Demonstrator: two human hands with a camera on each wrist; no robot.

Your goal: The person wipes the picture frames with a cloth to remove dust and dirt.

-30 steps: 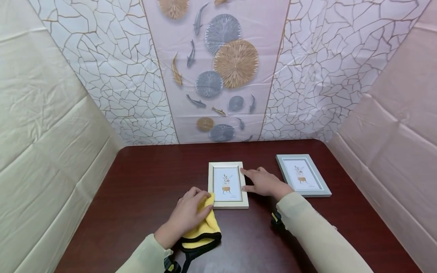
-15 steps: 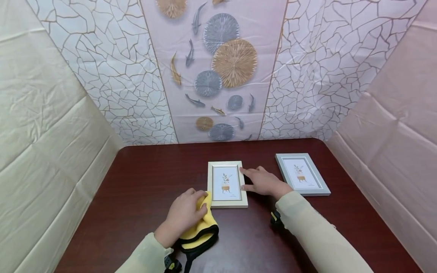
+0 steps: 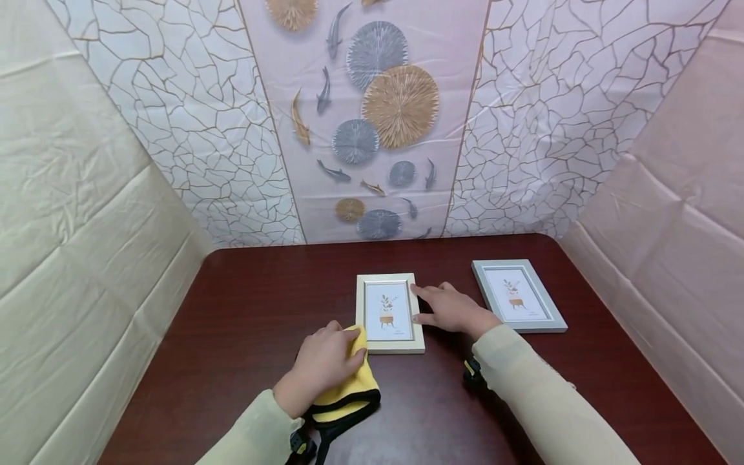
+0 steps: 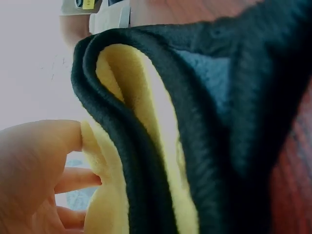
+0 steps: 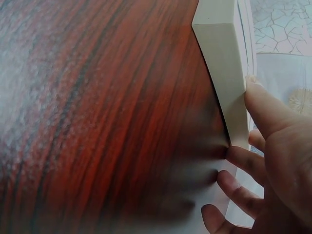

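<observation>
A cream picture frame (image 3: 389, 313) lies flat on the table, holding a print of a plant in an orange pot. My left hand (image 3: 321, 367) pinches a folded yellow cloth (image 3: 356, 382) with black edging, its upper tip against the frame's lower left side. In the left wrist view the fold of the cloth (image 4: 109, 161) fills the middle, with fingers on its yellow face. On the opposite side my right hand (image 3: 455, 311) holds the frame's right edge. The right wrist view shows the thumb on the frame's (image 5: 219, 68) upper edge and the other fingers bent low by its side.
A second, grey-blue picture frame (image 3: 519, 296) with a similar print lies to the right, just beyond the right hand. The dark red wooden table (image 3: 256, 290) has patterned cloth hangings (image 3: 372, 129) behind it and pale fabric on both sides. A black strap trails from the yellow cloth.
The left hand with the yellow cloth slid slightly left, off the frame's edge, then came back right against it. The right hand and both frames have stayed put.
</observation>
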